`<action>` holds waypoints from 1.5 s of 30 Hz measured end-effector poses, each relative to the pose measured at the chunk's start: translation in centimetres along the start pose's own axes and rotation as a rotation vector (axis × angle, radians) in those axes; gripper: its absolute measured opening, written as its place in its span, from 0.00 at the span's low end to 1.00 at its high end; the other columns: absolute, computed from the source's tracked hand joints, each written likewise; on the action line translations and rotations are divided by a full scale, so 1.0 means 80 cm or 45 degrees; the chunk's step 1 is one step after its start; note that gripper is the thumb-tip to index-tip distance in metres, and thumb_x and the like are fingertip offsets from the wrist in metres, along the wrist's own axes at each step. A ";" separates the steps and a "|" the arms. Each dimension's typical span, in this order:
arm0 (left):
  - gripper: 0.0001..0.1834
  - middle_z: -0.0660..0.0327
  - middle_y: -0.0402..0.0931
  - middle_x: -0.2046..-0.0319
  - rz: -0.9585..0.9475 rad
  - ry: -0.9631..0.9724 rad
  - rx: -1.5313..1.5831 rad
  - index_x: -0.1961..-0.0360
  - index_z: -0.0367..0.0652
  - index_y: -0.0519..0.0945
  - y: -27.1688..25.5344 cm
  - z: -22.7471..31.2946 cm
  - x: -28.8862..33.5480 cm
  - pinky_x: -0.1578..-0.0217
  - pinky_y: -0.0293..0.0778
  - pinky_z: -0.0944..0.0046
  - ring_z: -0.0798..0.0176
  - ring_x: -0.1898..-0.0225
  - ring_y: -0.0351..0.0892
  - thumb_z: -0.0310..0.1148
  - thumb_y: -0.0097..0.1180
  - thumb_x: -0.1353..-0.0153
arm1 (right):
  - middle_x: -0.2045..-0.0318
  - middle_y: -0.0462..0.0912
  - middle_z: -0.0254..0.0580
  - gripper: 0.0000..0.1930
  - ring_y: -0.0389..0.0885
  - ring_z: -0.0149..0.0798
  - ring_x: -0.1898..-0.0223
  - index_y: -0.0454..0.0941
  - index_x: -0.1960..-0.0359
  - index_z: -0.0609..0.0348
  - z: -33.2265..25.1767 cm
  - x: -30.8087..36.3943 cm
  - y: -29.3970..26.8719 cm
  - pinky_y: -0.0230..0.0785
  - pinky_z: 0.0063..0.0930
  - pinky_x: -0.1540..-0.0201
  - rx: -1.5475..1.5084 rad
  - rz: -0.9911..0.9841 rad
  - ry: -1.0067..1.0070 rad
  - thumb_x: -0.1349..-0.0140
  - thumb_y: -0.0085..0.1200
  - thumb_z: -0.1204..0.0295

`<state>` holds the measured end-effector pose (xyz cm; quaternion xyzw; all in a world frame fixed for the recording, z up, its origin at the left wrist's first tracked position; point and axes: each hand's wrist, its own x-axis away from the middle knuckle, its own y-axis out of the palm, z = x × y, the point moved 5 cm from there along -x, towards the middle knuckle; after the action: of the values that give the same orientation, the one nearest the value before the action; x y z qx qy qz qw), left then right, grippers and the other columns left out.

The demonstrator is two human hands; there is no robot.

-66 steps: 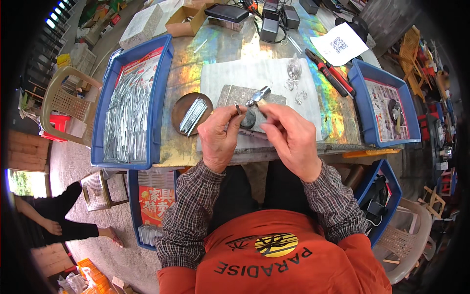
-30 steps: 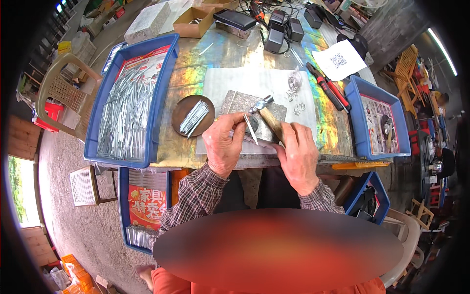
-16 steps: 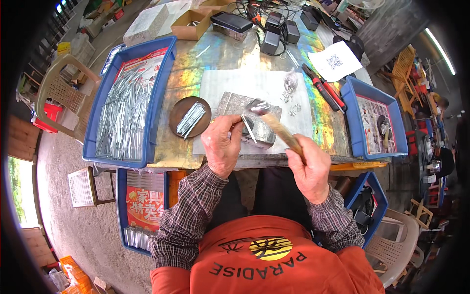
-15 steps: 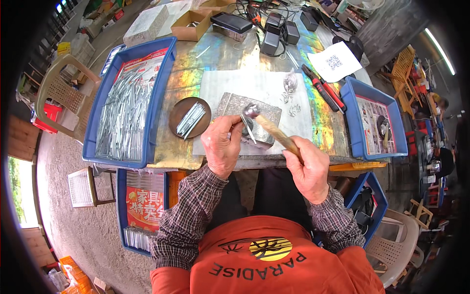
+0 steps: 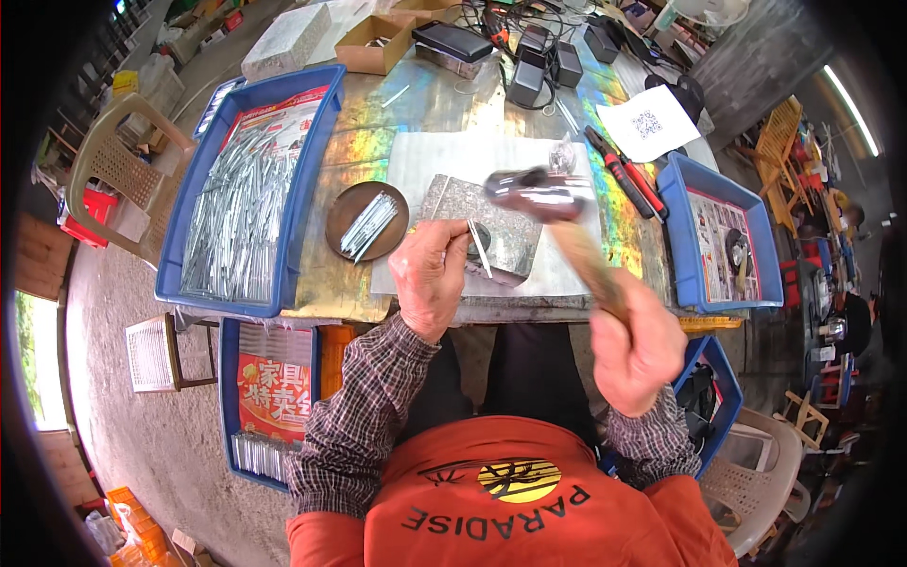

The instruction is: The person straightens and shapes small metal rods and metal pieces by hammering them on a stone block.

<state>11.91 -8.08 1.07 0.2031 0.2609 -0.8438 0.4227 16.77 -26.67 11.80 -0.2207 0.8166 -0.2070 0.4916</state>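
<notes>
My left hand (image 5: 430, 274) pinches a thin silvery metal strip (image 5: 480, 248) over the near part of a grey stone block (image 5: 510, 213). A small dark round piece (image 5: 484, 236) lies on the block, partly behind the strip. My right hand (image 5: 635, 340) grips the wooden handle of a hammer (image 5: 588, 260); its metal head is raised above the block and smeared by motion. Left of my left hand, a round brown dish (image 5: 342, 223) holds several similar strips (image 5: 370, 225). Under the block lies a white sheet (image 5: 416, 156).
At the left stands a blue tray (image 5: 333, 104) heaped with metal strips. Red-handled pliers (image 5: 624, 175) and another blue tray (image 5: 694, 283) are at the right. Black adapters with cables (image 5: 529, 71) and a cardboard box (image 5: 364, 59) occupy the far side. A lower blue bin (image 5: 230, 397) sits below the table.
My right hand has lifted the hammer up and to the right, away from the block. My left hand stays in nearly the same place with the strip.
</notes>
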 end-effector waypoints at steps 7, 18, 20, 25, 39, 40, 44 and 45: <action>0.06 0.55 0.78 0.75 -0.027 0.011 0.018 0.68 0.35 0.80 0.006 0.002 -0.003 0.70 0.71 0.68 0.61 0.73 0.78 0.17 0.59 0.49 | 0.78 0.73 0.47 0.08 0.74 0.48 0.80 0.74 0.63 0.65 0.048 0.032 0.050 0.66 0.34 0.77 -0.009 -0.321 0.262 0.42 0.56 0.75; 0.05 0.59 0.81 0.71 0.001 -0.406 0.545 0.63 0.31 0.79 -0.001 -0.025 -0.005 0.67 0.73 0.74 0.71 0.72 0.78 0.22 0.56 0.40 | 0.75 0.76 0.46 0.10 0.75 0.41 0.78 0.74 0.58 0.67 0.060 0.048 0.040 0.67 0.29 0.75 -0.032 -0.098 0.337 0.41 0.55 0.76; 0.07 0.58 0.80 0.70 -0.014 -0.626 0.836 0.63 0.30 0.78 -0.005 -0.028 -0.004 0.67 0.76 0.72 0.70 0.71 0.78 0.24 0.58 0.40 | 0.77 0.74 0.45 0.11 0.74 0.45 0.78 0.74 0.58 0.65 0.063 0.050 0.049 0.66 0.33 0.74 0.128 -0.045 0.244 0.44 0.57 0.78; 0.08 0.55 0.80 0.69 -0.052 -0.689 0.902 0.62 0.29 0.77 -0.015 -0.033 0.003 0.66 0.77 0.69 0.68 0.71 0.78 0.24 0.58 0.40 | 0.76 0.71 0.46 0.16 0.73 0.48 0.74 0.73 0.56 0.62 0.078 0.061 0.070 0.66 0.39 0.71 0.344 -0.048 0.230 0.48 0.57 0.80; 0.07 0.57 0.79 0.69 -0.093 -0.693 0.818 0.62 0.30 0.77 -0.027 -0.028 0.032 0.66 0.76 0.71 0.70 0.71 0.78 0.22 0.57 0.41 | 0.65 0.73 0.49 0.24 0.73 0.50 0.65 0.73 0.51 0.61 0.063 0.054 0.085 0.68 0.37 0.64 0.455 -0.066 0.129 0.54 0.60 0.81; 0.07 0.57 0.80 0.69 -0.139 -0.687 0.744 0.61 0.31 0.77 -0.025 -0.023 0.037 0.67 0.76 0.72 0.71 0.71 0.78 0.21 0.57 0.41 | 0.65 0.73 0.49 0.25 0.73 0.50 0.65 0.73 0.51 0.61 0.054 0.049 0.085 0.69 0.37 0.64 0.334 -0.103 0.065 0.55 0.61 0.80; 0.09 0.60 0.79 0.69 -0.260 -0.591 0.569 0.59 0.31 0.77 -0.019 -0.008 0.057 0.67 0.74 0.74 0.73 0.70 0.78 0.18 0.54 0.41 | 0.64 0.74 0.45 0.26 0.75 0.46 0.65 0.75 0.52 0.61 0.015 0.038 0.097 0.70 0.36 0.66 0.037 -0.187 -0.085 0.58 0.64 0.77; 0.10 0.61 0.79 0.69 -0.295 -0.547 0.524 0.57 0.31 0.77 -0.016 -0.005 0.061 0.67 0.73 0.75 0.73 0.69 0.77 0.16 0.53 0.41 | 0.64 0.74 0.44 0.26 0.75 0.45 0.65 0.76 0.53 0.61 0.006 0.037 0.102 0.71 0.35 0.67 -0.048 -0.232 -0.161 0.58 0.65 0.77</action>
<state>8.16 -10.11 -1.66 0.0703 0.0108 -0.9450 0.3191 14.67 -21.75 4.96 -0.3159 0.7642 -0.2211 0.5170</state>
